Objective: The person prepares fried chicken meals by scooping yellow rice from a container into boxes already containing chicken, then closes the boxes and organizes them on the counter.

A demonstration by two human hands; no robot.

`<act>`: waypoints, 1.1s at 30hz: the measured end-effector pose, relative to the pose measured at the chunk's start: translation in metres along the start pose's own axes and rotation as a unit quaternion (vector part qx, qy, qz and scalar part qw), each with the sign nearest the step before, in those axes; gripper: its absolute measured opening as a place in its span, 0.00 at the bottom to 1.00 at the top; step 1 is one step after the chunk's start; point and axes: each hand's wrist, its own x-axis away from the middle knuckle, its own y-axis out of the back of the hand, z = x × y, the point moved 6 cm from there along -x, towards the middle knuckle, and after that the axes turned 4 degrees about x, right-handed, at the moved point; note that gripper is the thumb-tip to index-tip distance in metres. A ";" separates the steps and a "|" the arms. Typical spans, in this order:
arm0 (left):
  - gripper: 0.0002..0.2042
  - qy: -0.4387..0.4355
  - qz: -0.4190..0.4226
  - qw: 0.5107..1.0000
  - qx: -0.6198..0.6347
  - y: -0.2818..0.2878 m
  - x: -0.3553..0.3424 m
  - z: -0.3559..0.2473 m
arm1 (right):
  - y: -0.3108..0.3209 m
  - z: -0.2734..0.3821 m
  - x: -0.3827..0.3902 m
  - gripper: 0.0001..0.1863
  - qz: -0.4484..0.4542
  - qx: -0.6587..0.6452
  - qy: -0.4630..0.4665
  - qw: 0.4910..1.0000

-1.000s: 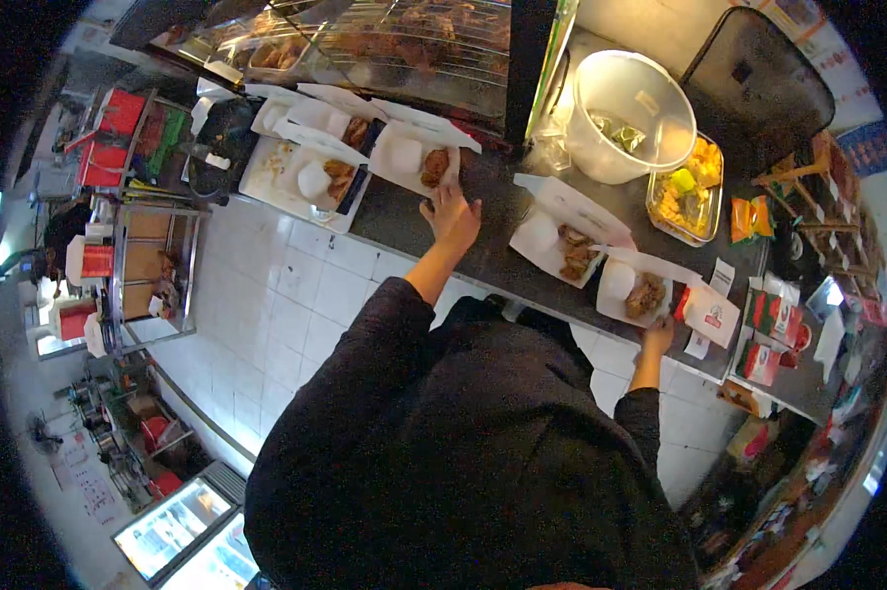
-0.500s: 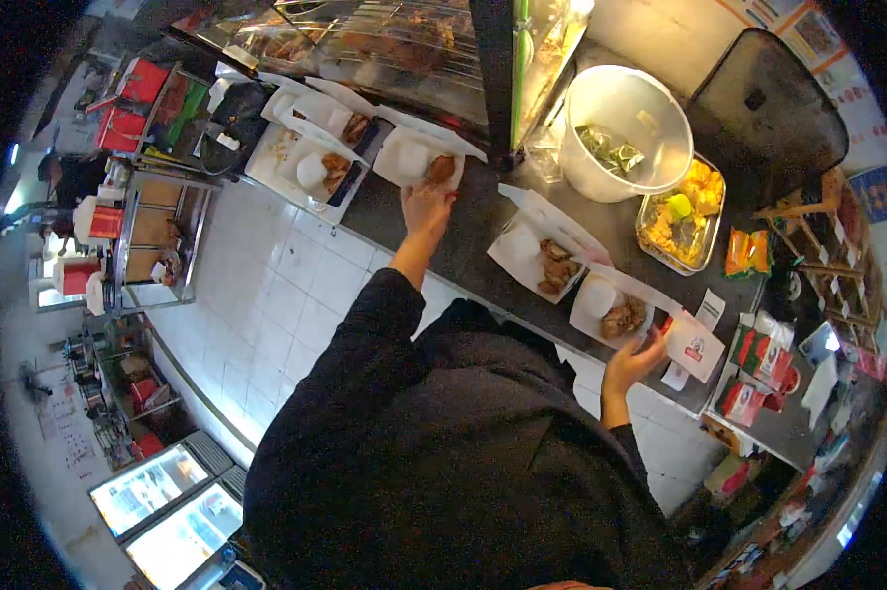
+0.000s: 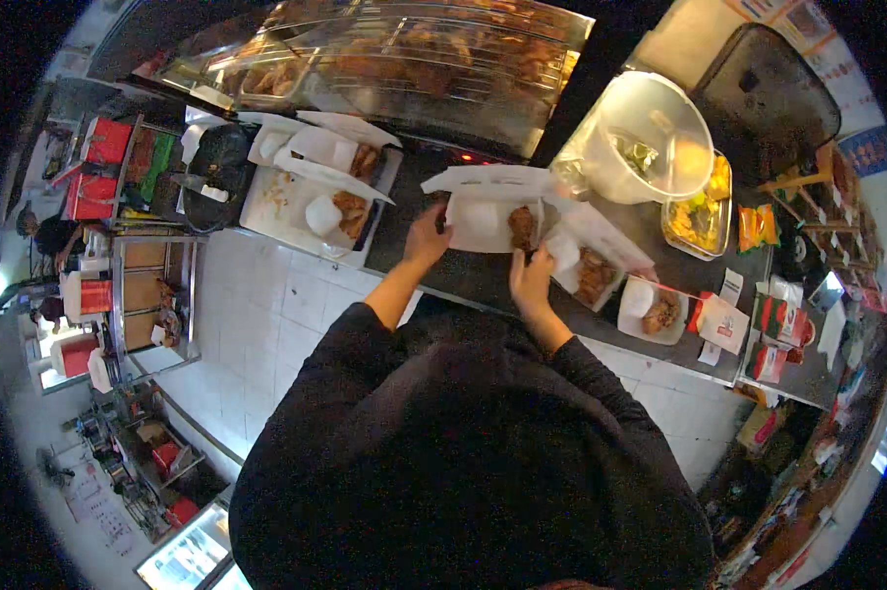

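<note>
Box, white and open, now sits on the dark counter at 12 o'clock from the person, between 2 hands. 1 second ago it stood further toward 10 o'clock, close to the white tray there; since then it has come rightward, and a strip of dark counter lies bare between tray and box. Inside are 1 white mound and, at its 3 o'clock, a brown piece of meat.

The right hand has left the rightmost box at 2 o'clock and come over to the near right corner of this 1; blur hides whether its fingers clamp the rim. The left hand is at the box's 9 o'clock side, thumb and fingers spread apart; I cannot tell whether they grip the wall.

For the work in hand, I judge that this shift brings 3 filled boxes into 1 row, the middle one close at 4 o'clock, all with lids raised.
</note>
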 end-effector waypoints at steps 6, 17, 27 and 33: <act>0.19 0.000 0.052 0.999 -0.015 0.022 -0.013 0.039 | 0.048 0.014 -0.008 0.31 -0.078 0.048 -0.098 0.991; 0.20 -0.022 0.078 0.997 0.009 0.027 -0.012 0.060 | 0.006 0.042 0.005 0.22 0.059 -0.047 -0.169 0.983; 0.22 -0.010 0.241 0.966 0.093 -0.021 -0.020 -0.011 | 0.005 -0.089 0.020 0.15 0.018 -0.167 -0.311 0.935; 0.21 -0.110 0.131 0.969 0.181 0.004 -0.003 -0.066 | 0.081 0.023 -0.009 0.13 -0.122 0.117 -0.106 0.980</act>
